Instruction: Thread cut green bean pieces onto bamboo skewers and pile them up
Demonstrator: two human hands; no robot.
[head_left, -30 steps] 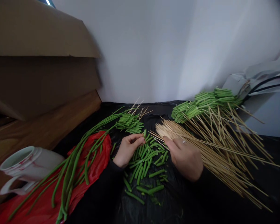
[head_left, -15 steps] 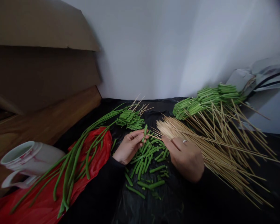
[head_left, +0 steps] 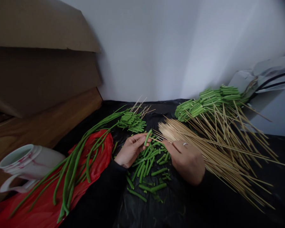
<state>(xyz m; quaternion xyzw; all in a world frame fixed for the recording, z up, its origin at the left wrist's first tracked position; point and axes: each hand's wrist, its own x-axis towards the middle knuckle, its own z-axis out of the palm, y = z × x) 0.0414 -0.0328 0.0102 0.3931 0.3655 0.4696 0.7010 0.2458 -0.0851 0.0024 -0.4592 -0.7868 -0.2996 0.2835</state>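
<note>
My left hand (head_left: 131,150) pinches a short piece of green bean (head_left: 148,137) between thumb and fingers, tilted upright. My right hand (head_left: 185,161), with a ring on one finger, is closed on a thin bamboo skewer (head_left: 156,139). The skewer's tip meets the bean piece; whether it has gone in I cannot tell. Under and between my hands lie many loose cut bean pieces (head_left: 142,171). Just right of my right hand a thick sheaf of bare skewers (head_left: 218,158) is spread out.
Skewered bean pieces are stacked at the back right (head_left: 211,99), with a smaller stack (head_left: 132,122) behind my left hand. Long uncut beans (head_left: 72,171) lie on a red plastic bag (head_left: 98,171). A white mug (head_left: 35,161) lies tipped at left, below a cardboard box (head_left: 45,72).
The bean piece in my left hand now leans more to the right. Both hands keep their hold; the whole view has shifted slightly.
</note>
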